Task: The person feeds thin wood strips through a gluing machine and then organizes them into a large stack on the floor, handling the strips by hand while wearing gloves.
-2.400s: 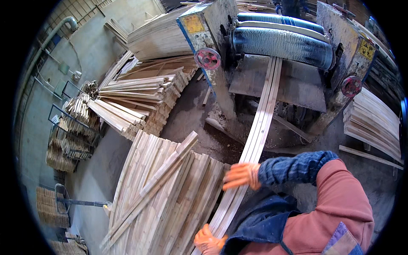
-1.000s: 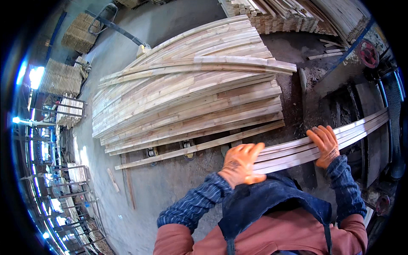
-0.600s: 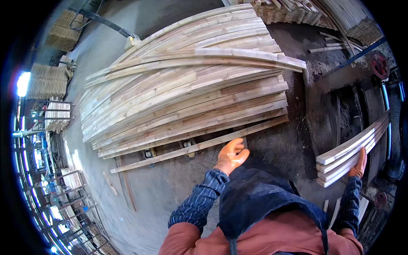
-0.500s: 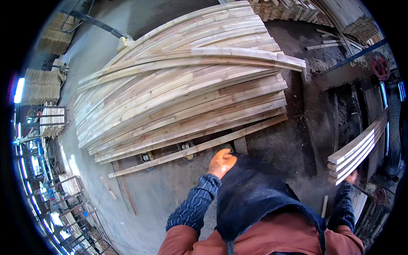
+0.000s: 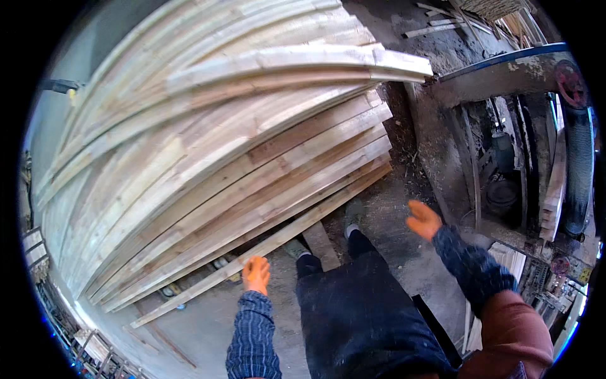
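My left hand [image 5: 255, 275], in an orange glove, hovers by the lowest long plank [image 5: 303, 228] along the near side of a big lumber stack [image 5: 208, 148]. It holds nothing; its fingers are loosely bent and slightly apart. In a matching glove, my right hand [image 5: 423, 220] is held out over the floor, right of the stack's end. That hand is open and empty, fingers forward. A small bundle of planks [image 5: 553, 192] rests at the far right, beside a dark thick pipe [image 5: 576, 170], away from both hands.
Two planks [image 5: 252, 79] lie askew across the stack, their ends jutting right. A rusty machine frame [image 5: 499, 82] with a red handwheel [image 5: 570, 83] stands at right. My shoes [image 5: 355, 215] are close to the stack. Loose strips [image 5: 442, 26] lie at the far right.
My right hand has let go of the plank bundle and moved left, away from it. My left hand has moved left and down in view. The view has shifted closer to the stack.
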`<state>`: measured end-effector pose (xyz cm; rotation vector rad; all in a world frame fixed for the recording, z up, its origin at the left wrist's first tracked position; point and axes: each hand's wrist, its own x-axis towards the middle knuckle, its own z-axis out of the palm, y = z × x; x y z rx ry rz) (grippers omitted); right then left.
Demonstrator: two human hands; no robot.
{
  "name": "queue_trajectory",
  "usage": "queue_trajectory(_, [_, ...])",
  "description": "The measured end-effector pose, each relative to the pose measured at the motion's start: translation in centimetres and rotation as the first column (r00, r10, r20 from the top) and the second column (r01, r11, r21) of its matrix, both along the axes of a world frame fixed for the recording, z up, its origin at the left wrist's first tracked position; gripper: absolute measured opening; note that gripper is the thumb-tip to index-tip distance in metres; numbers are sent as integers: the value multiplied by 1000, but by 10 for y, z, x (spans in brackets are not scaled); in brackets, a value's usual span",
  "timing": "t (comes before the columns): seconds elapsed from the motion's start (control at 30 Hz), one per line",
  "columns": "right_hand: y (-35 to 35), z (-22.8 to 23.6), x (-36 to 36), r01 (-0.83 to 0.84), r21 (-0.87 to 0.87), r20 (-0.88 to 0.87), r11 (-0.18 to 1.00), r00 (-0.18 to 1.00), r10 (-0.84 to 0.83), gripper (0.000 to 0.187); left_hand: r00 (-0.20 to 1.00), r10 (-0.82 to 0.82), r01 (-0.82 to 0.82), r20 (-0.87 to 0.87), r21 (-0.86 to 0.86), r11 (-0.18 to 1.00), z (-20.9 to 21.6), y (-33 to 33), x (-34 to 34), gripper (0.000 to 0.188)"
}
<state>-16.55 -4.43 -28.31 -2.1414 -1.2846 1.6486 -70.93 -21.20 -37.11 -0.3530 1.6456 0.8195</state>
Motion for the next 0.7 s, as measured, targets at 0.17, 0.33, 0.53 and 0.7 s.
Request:
queue_trajectory(0.17, [148,-137,11,-109,134,233,985,970,76,71,983,157,-159,91,19,987,-94,47,6,82])
queue_trajectory(0.33, [271,-241,6,-108,-20,529,994,843,102,81,881,454,-464,128,59,884,-177,93,-6,94])
queue_trajectory(0.53, [288,-293,39,25,-189,4,982,1000,-25,82,823,563,-560,-74,54,826,-208,115,11,90])
queue_trajectory(0.7, [276,-280,8,127,-240,92,962,990,-108,78,763,628,-638,-152,-25,769,-180,129,21,96])
